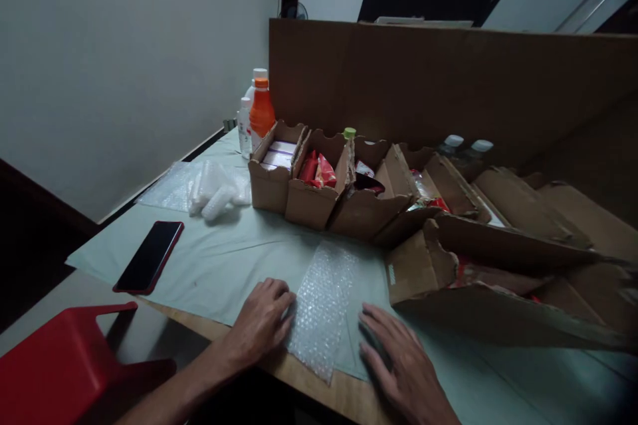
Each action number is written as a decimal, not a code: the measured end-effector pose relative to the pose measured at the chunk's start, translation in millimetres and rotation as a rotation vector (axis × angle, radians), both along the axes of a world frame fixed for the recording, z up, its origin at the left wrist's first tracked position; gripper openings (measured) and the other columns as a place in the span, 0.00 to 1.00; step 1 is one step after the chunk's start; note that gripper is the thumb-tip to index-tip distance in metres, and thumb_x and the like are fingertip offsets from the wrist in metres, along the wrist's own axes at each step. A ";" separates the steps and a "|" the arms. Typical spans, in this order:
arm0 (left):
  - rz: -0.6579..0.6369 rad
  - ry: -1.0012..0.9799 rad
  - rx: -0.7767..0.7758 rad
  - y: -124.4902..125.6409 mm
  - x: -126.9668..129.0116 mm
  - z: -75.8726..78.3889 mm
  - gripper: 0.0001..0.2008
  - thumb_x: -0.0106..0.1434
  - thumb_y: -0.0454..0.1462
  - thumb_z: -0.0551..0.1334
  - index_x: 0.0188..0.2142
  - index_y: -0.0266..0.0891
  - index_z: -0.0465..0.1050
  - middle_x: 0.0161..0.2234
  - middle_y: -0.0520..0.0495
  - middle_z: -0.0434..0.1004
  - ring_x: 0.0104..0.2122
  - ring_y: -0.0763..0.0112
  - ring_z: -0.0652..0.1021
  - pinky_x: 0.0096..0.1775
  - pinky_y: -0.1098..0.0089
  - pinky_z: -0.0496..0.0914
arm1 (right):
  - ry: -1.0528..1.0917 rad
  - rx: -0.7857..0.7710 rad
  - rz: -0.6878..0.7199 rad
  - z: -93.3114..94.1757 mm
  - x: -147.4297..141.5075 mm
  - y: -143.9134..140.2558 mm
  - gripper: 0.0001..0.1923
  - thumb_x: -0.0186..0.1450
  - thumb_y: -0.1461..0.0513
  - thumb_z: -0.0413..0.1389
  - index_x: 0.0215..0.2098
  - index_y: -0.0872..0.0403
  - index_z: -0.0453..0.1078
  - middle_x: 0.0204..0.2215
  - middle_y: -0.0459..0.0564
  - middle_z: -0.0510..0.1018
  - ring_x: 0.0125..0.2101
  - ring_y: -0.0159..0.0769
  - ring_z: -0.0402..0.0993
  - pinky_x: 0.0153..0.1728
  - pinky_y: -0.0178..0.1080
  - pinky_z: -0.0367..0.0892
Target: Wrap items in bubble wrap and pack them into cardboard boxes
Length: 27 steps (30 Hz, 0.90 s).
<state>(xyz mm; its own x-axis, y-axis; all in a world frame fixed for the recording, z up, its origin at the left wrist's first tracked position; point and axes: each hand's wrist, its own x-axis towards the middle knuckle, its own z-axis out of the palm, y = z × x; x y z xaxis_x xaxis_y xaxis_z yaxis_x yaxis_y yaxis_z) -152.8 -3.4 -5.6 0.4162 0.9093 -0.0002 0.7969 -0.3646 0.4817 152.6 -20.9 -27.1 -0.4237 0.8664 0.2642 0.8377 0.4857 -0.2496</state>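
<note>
A strip of clear bubble wrap (323,302) lies flat on the pale green table cover (224,259), reaching past the table's front edge. My left hand (262,322) rests palm down at the strip's left edge, fingers loosely curled and touching it. My right hand (399,362) lies flat on the cover just right of the strip, fingers spread. Neither hand holds anything.
A row of small cardboard boxes (319,179) with red packets stands behind the wrap, with torn cardboard (478,272) to the right. A dark phone (149,255) lies at left, more bubble wrap (209,189) behind it, bottles (260,109) further back, a red stool (64,362) below.
</note>
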 end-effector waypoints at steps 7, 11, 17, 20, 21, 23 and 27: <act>0.112 0.196 -0.085 -23.1 23.3 7.8 0.26 0.65 0.36 0.59 0.62 0.40 0.61 0.47 0.40 0.77 0.45 0.55 0.77 0.49 0.56 0.71 | 0.131 -0.038 0.036 24.3 -27.4 -10.2 0.17 0.70 0.61 0.51 0.55 0.50 0.74 0.57 0.56 0.77 0.55 0.46 0.74 0.52 0.51 0.71; 0.103 0.252 -0.150 -27.6 37.1 5.4 0.26 0.65 0.32 0.57 0.63 0.40 0.60 0.45 0.40 0.81 0.44 0.54 0.81 0.47 0.57 0.73 | 0.155 -0.085 0.089 27.8 -36.1 10.9 0.16 0.67 0.65 0.53 0.51 0.52 0.75 0.55 0.56 0.78 0.54 0.46 0.74 0.53 0.53 0.71; 0.080 0.007 -0.202 -54.4 56.7 -2.8 0.25 0.63 0.28 0.55 0.59 0.39 0.67 0.44 0.42 0.83 0.42 0.58 0.82 0.44 0.62 0.74 | 0.240 -0.080 0.091 22.0 -10.1 -19.9 0.16 0.68 0.60 0.55 0.54 0.49 0.73 0.57 0.55 0.76 0.55 0.46 0.73 0.52 0.52 0.70; 0.042 -0.192 -0.277 -68.5 77.4 2.3 0.23 0.61 0.29 0.58 0.55 0.41 0.72 0.40 0.46 0.84 0.39 0.61 0.82 0.42 0.66 0.74 | 0.198 -0.098 0.082 17.7 5.5 -43.4 0.25 0.65 0.59 0.60 0.60 0.48 0.69 0.60 0.55 0.73 0.57 0.48 0.72 0.52 0.51 0.71; 0.005 -0.262 -0.327 -69.7 82.7 4.8 0.21 0.61 0.30 0.58 0.53 0.43 0.74 0.38 0.48 0.84 0.36 0.63 0.82 0.40 0.69 0.73 | 0.176 -0.113 0.098 16.1 7.9 -49.7 0.29 0.63 0.59 0.61 0.62 0.48 0.67 0.62 0.55 0.71 0.58 0.49 0.70 0.53 0.51 0.71; -0.032 -0.368 -0.368 -62.9 86.2 9.8 0.17 0.61 0.31 0.59 0.48 0.43 0.77 0.33 0.51 0.83 0.31 0.67 0.81 0.35 0.72 0.73 | 0.134 -0.122 0.124 11.8 7.8 -58.6 0.34 0.60 0.61 0.62 0.64 0.47 0.64 0.65 0.55 0.67 0.60 0.49 0.68 0.53 0.51 0.70; 0.136 -0.286 0.016 -6.4 67.1 15.9 0.15 0.65 0.36 0.57 0.49 0.38 0.76 0.43 0.41 0.81 0.43 0.61 0.79 0.47 0.64 0.72 | 0.128 -0.035 0.071 -0.5 -2.0 -61.0 0.25 0.63 0.72 0.52 0.55 0.47 0.72 0.62 0.53 0.71 0.59 0.46 0.69 0.52 0.51 0.70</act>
<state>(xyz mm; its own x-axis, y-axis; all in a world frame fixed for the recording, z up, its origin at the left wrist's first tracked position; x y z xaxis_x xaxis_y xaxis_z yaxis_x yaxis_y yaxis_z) -85.7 -9.8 10.3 0.2723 0.9554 0.1141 0.6719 -0.2737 0.6882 150.6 -81.9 -27.6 -0.4491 0.8450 0.2903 0.7617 0.5320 -0.3699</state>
